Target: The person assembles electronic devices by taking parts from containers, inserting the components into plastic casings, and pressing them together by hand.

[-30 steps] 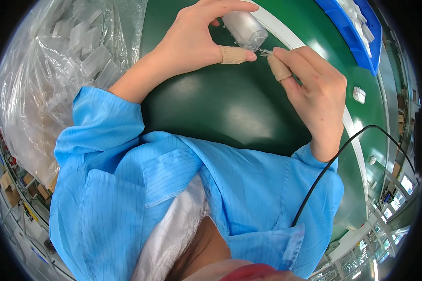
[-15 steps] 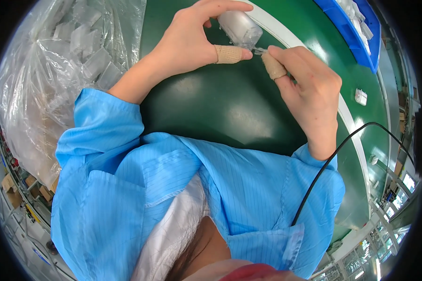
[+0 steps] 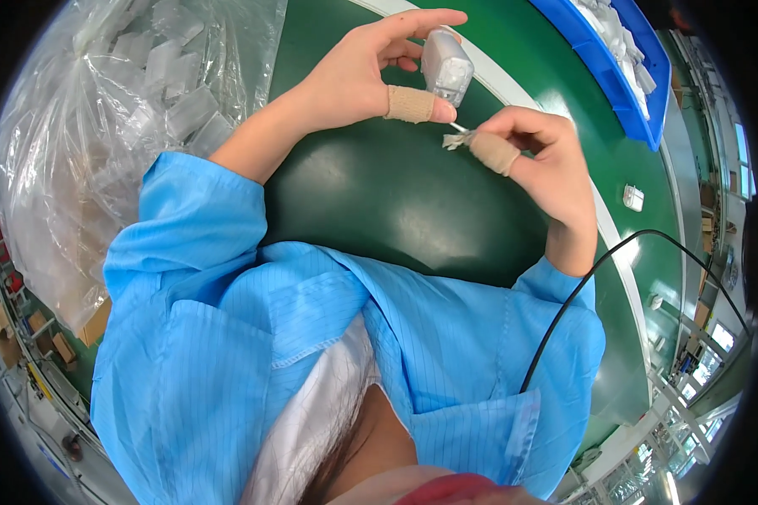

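Note:
A small white box-shaped piece [image 3: 448, 66], apparently in shiny clear film, is held upright over the green work surface by my left hand [image 3: 364, 77]. Its taped thumb presses the lower end while the index finger stretches past the top. Close by on the right, my right hand [image 3: 543, 151] is closed in a pinch, its thumb also wrapped in beige tape. A thin white strip [image 3: 459, 127] runs from its fingertips toward the piece. A pale, frayed scrap [image 3: 455, 141] sticks out beside the right thumb; whether it is film or loose tape I cannot tell.
On the left bulges a large clear plastic bag [image 3: 67, 168] with several translucent boxes inside. A blue bin [image 3: 644, 126] of white pieces stands at the far right. Another small white piece [image 3: 633, 198] lies on the green surface [image 3: 379, 202]. A black cable [image 3: 564, 307] arcs past my right sleeve.
The piece in my left hand has turned more upright. My right hand has moved down, and the clear film stretched between the hands has given way to a white strip and a frayed scrap.

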`<state>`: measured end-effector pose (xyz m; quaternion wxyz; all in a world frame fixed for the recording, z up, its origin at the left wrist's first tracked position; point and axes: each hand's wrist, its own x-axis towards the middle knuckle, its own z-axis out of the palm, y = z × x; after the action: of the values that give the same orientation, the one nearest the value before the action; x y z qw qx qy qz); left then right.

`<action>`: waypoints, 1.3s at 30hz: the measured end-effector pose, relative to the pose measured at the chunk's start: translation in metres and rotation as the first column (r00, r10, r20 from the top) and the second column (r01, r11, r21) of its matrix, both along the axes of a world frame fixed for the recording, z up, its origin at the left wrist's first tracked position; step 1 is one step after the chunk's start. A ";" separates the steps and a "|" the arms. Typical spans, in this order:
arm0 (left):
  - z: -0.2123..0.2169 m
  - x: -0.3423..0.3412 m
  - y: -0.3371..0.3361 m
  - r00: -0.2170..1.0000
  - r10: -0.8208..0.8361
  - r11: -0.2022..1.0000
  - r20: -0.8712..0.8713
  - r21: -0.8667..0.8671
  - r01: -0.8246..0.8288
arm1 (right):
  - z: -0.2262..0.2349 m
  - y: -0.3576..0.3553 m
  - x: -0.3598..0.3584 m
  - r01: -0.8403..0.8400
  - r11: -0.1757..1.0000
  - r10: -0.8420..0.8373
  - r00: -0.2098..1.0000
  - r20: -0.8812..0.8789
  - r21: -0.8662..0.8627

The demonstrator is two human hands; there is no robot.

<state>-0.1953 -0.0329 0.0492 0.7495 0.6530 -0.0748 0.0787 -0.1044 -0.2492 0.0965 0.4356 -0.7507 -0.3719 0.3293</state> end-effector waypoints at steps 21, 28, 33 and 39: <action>-0.018 0.007 0.000 0.931 -0.277 0.958 0.239 -0.008 0.287 | -0.048 0.015 0.013 0.187 0.853 0.174 0.779 -0.603 0.488; -0.023 0.004 -0.010 0.970 -0.215 0.958 0.113 -0.169 0.232 | -0.062 0.011 0.024 0.299 0.838 -0.047 0.872 -0.487 0.455; -0.022 0.006 -0.007 0.985 0.084 0.978 -0.153 0.204 -0.051 | -0.053 0.022 0.005 0.190 0.856 -0.204 0.979 -0.023 0.481; -0.025 -0.001 -0.014 0.985 0.167 0.970 0.039 0.171 -0.171 | -0.044 0.020 0.007 0.108 0.860 -0.222 0.959 0.174 0.498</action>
<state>-0.1964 -0.0473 0.0243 0.6793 0.7190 -0.0346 0.1432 -0.0978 -0.2295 0.0521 0.5910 -0.6795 -0.4232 0.0999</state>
